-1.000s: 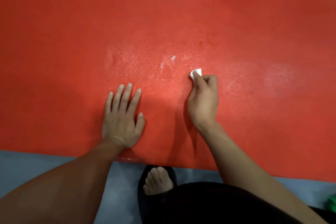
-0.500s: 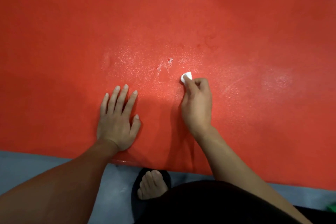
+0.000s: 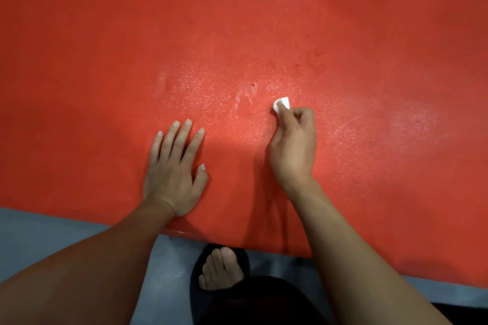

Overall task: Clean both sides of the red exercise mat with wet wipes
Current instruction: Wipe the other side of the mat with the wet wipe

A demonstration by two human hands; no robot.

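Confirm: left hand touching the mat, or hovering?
Touching. In the head view the left hand lies flat, palm down, fingers spread on the red mat, with no gap or shadow beneath it.

Red mat (image 3: 343,34) foam-like, pebbled, wet sheen; floor (image 3: 39,240) smooth, matt.

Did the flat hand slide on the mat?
No. The left hand lies just as far left of the dent in the mat as before.

Small folded white wipe (image 3: 281,104) pressed onto flat, damp-sheened red mat (image 3: 105,60).
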